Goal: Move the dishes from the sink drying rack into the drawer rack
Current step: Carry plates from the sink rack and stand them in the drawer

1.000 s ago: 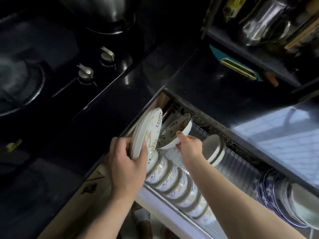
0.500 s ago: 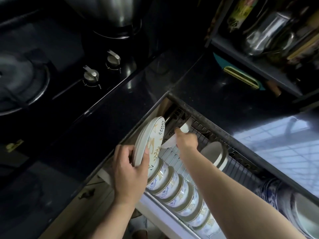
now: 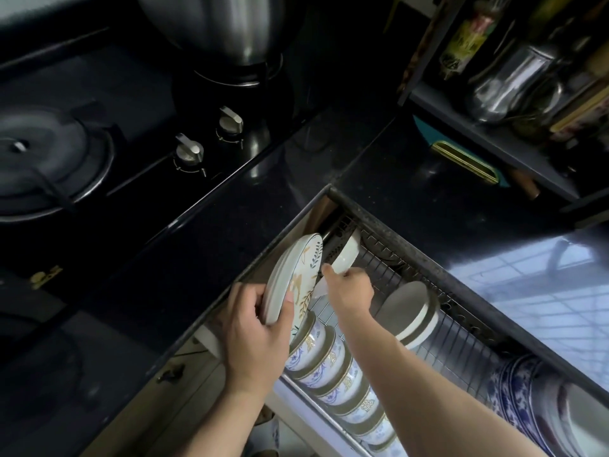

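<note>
Gripping a stack of round white plates with gold and blue leaf patterns [image 3: 295, 275], the left hand [image 3: 255, 328] holds them on edge at the left end of the pulled-out wire drawer rack [image 3: 461, 328], thumb on the patterned face and fingers curled round the back. The plates tilt with their top rims leaning toward the drawer's far left corner, their faces turned to the right.

Just right of that stack, the right hand [image 3: 349, 290] pinches the near rim of a small white ceramic bowl [image 3: 346, 253] and holds it on edge at the far left corner of the rack, nearly touching the plates' upper rim. The bowl lies beyond both hands, away from the person, and the right hand is the nearer one to its slot; I judge the bowl still has to settle between the wires there.

Farther right along the rack stands a wide white bowl with a gold rim [image 3: 408, 311], well apart from the hands. A row of blue-and-gold patterned bowls [image 3: 333, 364] runs along the rack's near edge, under the right forearm. Blue-and-white plates [image 3: 517, 394] stand at the rack's right end.
</note>
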The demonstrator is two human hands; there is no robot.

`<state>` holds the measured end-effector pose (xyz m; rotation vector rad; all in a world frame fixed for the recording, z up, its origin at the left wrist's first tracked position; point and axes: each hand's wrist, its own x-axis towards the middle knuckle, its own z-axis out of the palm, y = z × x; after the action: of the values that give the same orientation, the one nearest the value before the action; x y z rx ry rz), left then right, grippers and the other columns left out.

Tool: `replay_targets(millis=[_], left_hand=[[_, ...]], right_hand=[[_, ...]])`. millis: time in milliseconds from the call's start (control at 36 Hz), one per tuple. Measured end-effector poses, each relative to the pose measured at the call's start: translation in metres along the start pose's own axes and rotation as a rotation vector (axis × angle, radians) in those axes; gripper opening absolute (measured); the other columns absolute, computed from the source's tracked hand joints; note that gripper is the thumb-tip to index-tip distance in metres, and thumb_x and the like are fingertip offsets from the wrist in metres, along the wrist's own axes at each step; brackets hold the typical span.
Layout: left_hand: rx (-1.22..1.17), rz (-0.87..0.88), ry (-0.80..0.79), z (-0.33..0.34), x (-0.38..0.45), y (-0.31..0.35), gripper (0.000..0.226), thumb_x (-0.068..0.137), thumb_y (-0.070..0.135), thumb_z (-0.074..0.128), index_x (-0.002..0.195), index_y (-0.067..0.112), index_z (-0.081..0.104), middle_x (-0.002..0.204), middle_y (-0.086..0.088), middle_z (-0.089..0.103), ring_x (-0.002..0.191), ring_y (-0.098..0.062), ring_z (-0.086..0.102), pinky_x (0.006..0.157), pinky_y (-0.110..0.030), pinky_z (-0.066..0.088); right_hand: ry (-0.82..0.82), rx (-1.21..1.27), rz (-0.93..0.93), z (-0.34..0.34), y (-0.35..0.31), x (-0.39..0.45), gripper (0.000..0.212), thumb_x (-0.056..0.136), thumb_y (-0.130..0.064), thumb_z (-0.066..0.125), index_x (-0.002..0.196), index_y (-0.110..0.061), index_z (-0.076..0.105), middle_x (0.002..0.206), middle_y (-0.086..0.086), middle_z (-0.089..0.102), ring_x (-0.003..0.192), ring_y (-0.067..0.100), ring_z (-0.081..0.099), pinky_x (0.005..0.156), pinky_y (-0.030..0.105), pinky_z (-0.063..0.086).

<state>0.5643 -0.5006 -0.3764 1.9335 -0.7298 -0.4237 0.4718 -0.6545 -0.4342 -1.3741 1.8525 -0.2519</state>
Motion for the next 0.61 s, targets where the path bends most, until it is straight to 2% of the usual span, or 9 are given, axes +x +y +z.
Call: replay_targets(millis=[83,194,278,361,500,556,611], left_hand=[[0.023,-0.009,0.001,0.000,0.001,0.000,0.033,0.083,0.059,0.057,0.083,0.026,0.057,0.083,0.012,0.055,0.082,-0.003,0.055,0.066,-0.009,0.034],[0.023,-0.013,0.006,0.001,0.002,-0.002,0.034,0.083,0.059,0.057,0.082,0.025,0.058,0.082,0.013,0.055,0.081,-0.001,0.054,0.066,-0.011,0.036],[0.021,-0.014,-0.004,0.000,0.001,-0.002,0.035,0.083,0.061,0.056,0.082,0.025,0.057,0.083,0.013,0.055,0.080,-0.002,0.054,0.066,-0.016,0.036],[0.029,-0.016,-0.009,0.000,0.001,-0.002,0.034,0.082,0.060,0.057,0.083,0.027,0.057,0.084,0.013,0.055,0.081,-0.002,0.054,0.065,-0.019,0.038],[0.026,-0.018,-0.006,0.000,0.001,-0.003,0.035,0.082,0.059,0.058,0.084,0.025,0.057,0.085,0.013,0.055,0.082,-0.003,0.054,0.065,-0.025,0.042],[0.019,-0.015,-0.014,-0.001,0.001,-0.001,0.036,0.082,0.060,0.057,0.083,0.025,0.057,0.085,0.012,0.054,0.082,-0.001,0.054,0.064,-0.022,0.040],[0.018,-0.014,-0.024,-0.002,0.001,0.000,0.036,0.082,0.062,0.056,0.083,0.026,0.057,0.085,0.013,0.054,0.083,0.001,0.054,0.063,-0.017,0.035]], right_hand=[[-0.011,0.065,0.036,0.001,-0.007,0.005,0.044,0.087,-0.048,0.069,0.074,-0.011,0.050,0.066,0.001,0.054,0.057,0.016,0.049,0.051,0.026,0.034],[0.008,0.156,0.142,-0.005,-0.019,0.021,0.051,0.085,-0.054,0.073,0.085,-0.003,0.067,0.081,0.012,0.072,0.074,0.026,0.069,0.062,0.030,0.048],[-0.001,0.165,0.161,-0.003,-0.020,0.032,0.051,0.083,-0.056,0.075,0.083,-0.006,0.066,0.083,0.013,0.073,0.077,0.028,0.074,0.075,0.038,0.059],[-0.020,0.178,0.169,0.000,-0.022,0.038,0.050,0.080,-0.058,0.077,0.079,-0.012,0.058,0.085,0.011,0.070,0.077,0.030,0.074,0.083,0.046,0.061],[-0.067,0.180,0.182,-0.006,-0.024,0.034,0.049,0.083,-0.058,0.075,0.076,-0.019,0.045,0.088,0.011,0.070,0.083,0.028,0.074,0.088,0.046,0.060],[-0.106,0.187,0.182,-0.008,-0.022,0.032,0.047,0.085,-0.056,0.073,0.078,-0.018,0.046,0.084,0.010,0.069,0.087,0.029,0.075,0.091,0.046,0.059],[-0.177,0.264,0.198,-0.013,-0.021,0.030,0.047,0.086,-0.057,0.072,0.092,-0.013,0.055,0.084,0.008,0.069,0.090,0.029,0.074,0.093,0.045,0.058]])
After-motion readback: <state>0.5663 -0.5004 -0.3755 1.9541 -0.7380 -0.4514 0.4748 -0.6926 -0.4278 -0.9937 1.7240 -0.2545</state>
